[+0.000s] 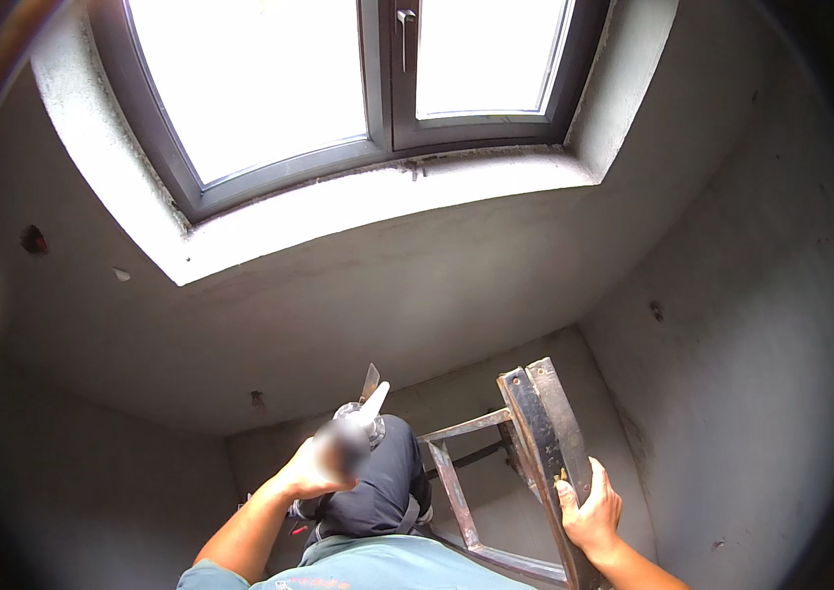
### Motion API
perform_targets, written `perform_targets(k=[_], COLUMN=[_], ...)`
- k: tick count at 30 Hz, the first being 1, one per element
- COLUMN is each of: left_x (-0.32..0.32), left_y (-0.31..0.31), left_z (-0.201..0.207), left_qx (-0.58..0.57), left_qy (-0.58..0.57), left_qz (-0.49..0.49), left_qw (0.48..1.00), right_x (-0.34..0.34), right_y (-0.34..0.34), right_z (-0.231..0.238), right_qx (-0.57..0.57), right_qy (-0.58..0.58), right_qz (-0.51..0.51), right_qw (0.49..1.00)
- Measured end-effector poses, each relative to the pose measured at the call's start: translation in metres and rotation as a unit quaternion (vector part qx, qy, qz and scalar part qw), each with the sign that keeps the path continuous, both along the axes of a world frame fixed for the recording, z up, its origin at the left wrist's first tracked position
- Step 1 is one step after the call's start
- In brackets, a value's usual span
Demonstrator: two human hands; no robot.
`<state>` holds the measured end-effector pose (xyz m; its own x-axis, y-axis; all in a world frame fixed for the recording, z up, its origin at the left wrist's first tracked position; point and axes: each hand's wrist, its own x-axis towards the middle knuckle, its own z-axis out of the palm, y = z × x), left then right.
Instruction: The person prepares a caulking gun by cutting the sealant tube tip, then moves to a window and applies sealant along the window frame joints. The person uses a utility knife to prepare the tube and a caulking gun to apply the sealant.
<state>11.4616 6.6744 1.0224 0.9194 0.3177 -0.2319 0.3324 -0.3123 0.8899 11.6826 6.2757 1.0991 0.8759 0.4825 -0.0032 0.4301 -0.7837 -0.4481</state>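
Grey blur masked much of the person's left hand (pixel 316 470), hiding its fingers; whether they were open or closed on anything could not be told. Just beyond that hand, a thin metal blade (pixel 370 380) and a white handle (pixel 375 400) pointed up and away, their link to the grip lost from sight beside a mottled grey-and-white item too indistinct to name. The left forearm slanted inward over dark trousers (pixel 395 472). The right hand (pixel 596 509), its forearm angled in from the lower right, was closed on the edge of two narrow, scuffed boards (pixel 562 418), thumb across the face. Left of that hand stood their rust-streaked metal frame (pixel 454 497), its base cut off. Well beyond both hands, a dark-framed window (pixel 377 79) ran out of view, its panes washed white.
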Motion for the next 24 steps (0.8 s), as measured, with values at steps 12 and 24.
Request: perform_targets(k=[12,24], left_x=[0.118,0.185], left_y=[0.015,0.006], left_z=[0.11,0.203], left_qx=[-0.078,-0.141], left_qy=[0.031,0.151], left_qz=[-0.06,-0.151], left_qw=[0.995,0.967], right_x=[0.008,0.01], right_y=[0.006,0.012], right_z=[0.013,0.01], right_qx=[-0.014,-0.02], right_qy=[0.069,0.032], right_qz=[0.043,0.008], right_qw=[0.997,0.999])
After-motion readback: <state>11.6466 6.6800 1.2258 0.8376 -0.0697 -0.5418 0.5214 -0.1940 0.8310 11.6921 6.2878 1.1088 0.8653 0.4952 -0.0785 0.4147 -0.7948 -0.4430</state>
